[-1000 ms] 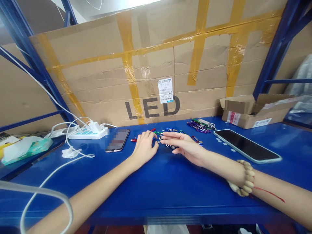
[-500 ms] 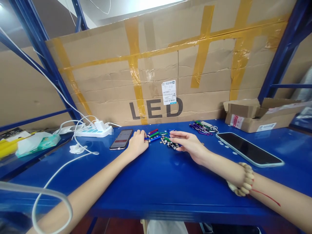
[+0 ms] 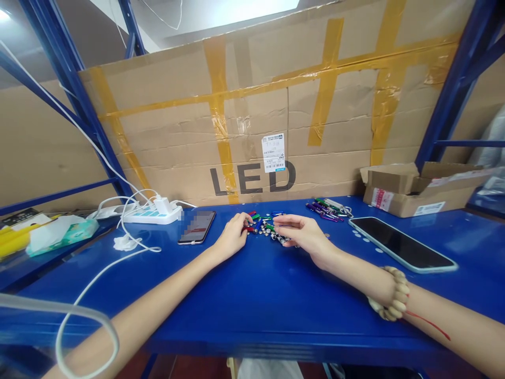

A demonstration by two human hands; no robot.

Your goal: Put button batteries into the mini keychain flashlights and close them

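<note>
My left hand (image 3: 233,235) rests low on the blue table, its fingers bent round the end of a short red tube (image 3: 249,229). Against those fingertips lie a blue metal tube (image 3: 258,226) and a green one (image 3: 256,217). To the right, my right hand (image 3: 303,235) hovers beside the pile, palm facing left, thumb and fingers apart with no held thing visible. Under its fingertips are several small silver caps (image 3: 279,238) and a green piece (image 3: 270,227). Part of the pile is hidden behind the right fingers.
A phone (image 3: 197,227) lies left of my left hand, near a white power strip (image 3: 169,213) with cables. Farther right are several coloured carabiner pieces (image 3: 329,209), a larger phone (image 3: 402,245) and an open cardboard box (image 3: 426,192). A large carton (image 3: 177,142) stands behind.
My left hand has slid right, away from the phone, and its fingers have curled. The blue tube has shifted right and turned. My right hand has hardly moved.
</note>
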